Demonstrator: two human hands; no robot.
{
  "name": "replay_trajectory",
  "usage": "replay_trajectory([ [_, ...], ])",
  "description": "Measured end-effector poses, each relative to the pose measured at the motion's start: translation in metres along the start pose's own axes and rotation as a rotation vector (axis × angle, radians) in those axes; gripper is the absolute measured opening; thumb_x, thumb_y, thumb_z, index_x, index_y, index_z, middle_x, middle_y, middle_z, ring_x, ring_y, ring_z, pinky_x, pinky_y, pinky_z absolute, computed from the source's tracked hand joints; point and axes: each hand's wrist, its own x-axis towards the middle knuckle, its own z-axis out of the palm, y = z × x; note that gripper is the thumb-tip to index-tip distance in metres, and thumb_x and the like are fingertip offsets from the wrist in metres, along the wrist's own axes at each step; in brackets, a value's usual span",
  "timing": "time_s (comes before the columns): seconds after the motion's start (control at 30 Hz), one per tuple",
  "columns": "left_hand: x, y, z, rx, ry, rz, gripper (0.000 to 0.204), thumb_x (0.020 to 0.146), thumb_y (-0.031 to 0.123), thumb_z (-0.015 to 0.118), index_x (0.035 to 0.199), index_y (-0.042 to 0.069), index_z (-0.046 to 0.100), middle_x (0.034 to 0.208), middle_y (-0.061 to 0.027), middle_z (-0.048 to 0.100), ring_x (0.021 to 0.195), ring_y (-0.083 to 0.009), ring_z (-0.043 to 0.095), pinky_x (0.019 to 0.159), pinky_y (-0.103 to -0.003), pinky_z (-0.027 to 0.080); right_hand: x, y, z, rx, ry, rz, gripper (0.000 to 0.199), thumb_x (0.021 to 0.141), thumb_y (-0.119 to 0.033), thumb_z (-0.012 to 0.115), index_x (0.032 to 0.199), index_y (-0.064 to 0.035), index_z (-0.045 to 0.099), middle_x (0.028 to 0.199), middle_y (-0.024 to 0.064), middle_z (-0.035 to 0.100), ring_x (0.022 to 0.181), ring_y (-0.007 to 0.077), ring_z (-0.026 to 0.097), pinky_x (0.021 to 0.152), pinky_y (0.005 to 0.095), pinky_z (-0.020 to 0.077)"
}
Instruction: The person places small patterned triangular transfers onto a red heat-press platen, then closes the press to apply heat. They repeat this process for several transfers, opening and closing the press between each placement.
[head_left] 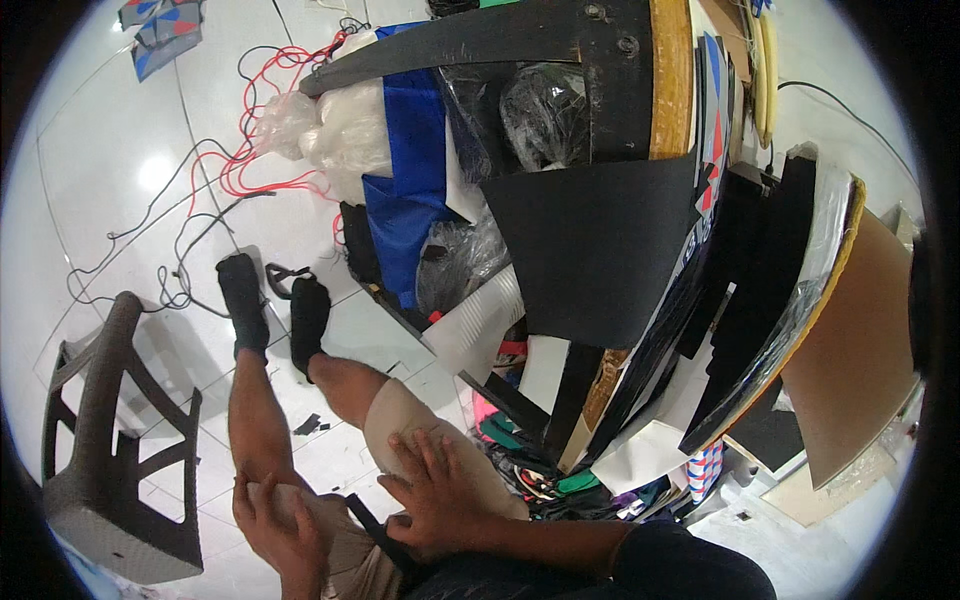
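My left hand (285, 530) rests, fingers loosely curved and gripping nothing, on the left leg of my beige shorts (415, 410); my right hand (435, 500) lies spread over the right leg, its thumb beside a black strip (370, 520), contact unclear. Right of the shorts, a black panel (600, 240) and a printed panel (713, 150), its lettering too slanted to read, crowd close. Left of them stands a brown openwork frame (90, 480); ahead, white tiled floor (90, 180) opens out.

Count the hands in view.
2: the left hand rests on the left leg of the shorts, the right hand on their right leg. No others visible.
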Motion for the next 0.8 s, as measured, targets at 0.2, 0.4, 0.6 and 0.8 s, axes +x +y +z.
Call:
replay_trajectory([
  [0.2, -0.005, -0.001, 0.006, -0.027, -0.006, 0.003, 0.038, 0.076, 0.011, 0.064, 0.113, 0.002, 0.063, 0.14, -0.0243, 0.041, 0.133, -0.0424, 0.036, 0.111, -0.051, 0.029, -0.002, 0.006, 0.009, 0.007, -0.009, 0.062, 0.057, 0.076, -0.043, 0.063, 0.117, -0.0045, 0.062, 0.157, 0.024, 0.018, 0.142, 0.0511, 0.015, 0.109, 0.0701, 0.0134],
  [0.4, -0.003, 0.007, 0.009, 0.026, -0.029, 0.126, 0.032, 0.081, 0.015, 0.062, 0.112, 0.004, 0.063, 0.139, -0.0228, 0.043, 0.132, -0.0405, 0.039, 0.111, -0.048, 0.03, -0.006, 0.012, 0.014, 0.024, 0.018, 0.057, 0.056, 0.077, -0.044, 0.063, 0.117, -0.0053, 0.061, 0.158, 0.0232, 0.015, 0.143, 0.0505, 0.011, 0.109, 0.0701, 0.0114],
  [0.6, -0.005, 0.001, 0.012, 0.02, -0.005, 0.125, 0.037, 0.076, 0.01, 0.062, 0.112, 0.005, 0.062, 0.14, -0.022, 0.043, 0.133, -0.0407, 0.038, 0.111, -0.048, 0.029, -0.003, 0.008, 0.01, 0.011, -0.021, 0.072, 0.056, 0.078, -0.045, 0.064, 0.117, -0.006, 0.061, 0.158, 0.023, 0.014, 0.143, 0.0508, 0.01, 0.109, 0.0701, 0.0118],
  [0.8, -0.006, 0.0, 0.012, 0.031, -0.029, 0.11, 0.038, 0.074, 0.01, 0.062, 0.112, 0.005, 0.061, 0.141, -0.0229, 0.043, 0.133, -0.0407, 0.038, 0.111, -0.049, 0.029, -0.003, 0.008, 0.012, -0.003, -0.01, 0.061, 0.055, 0.078, -0.046, 0.065, 0.115, -0.0064, 0.061, 0.158, 0.0226, 0.015, 0.143, 0.051, 0.01, 0.109, 0.0694, 0.0125],
])
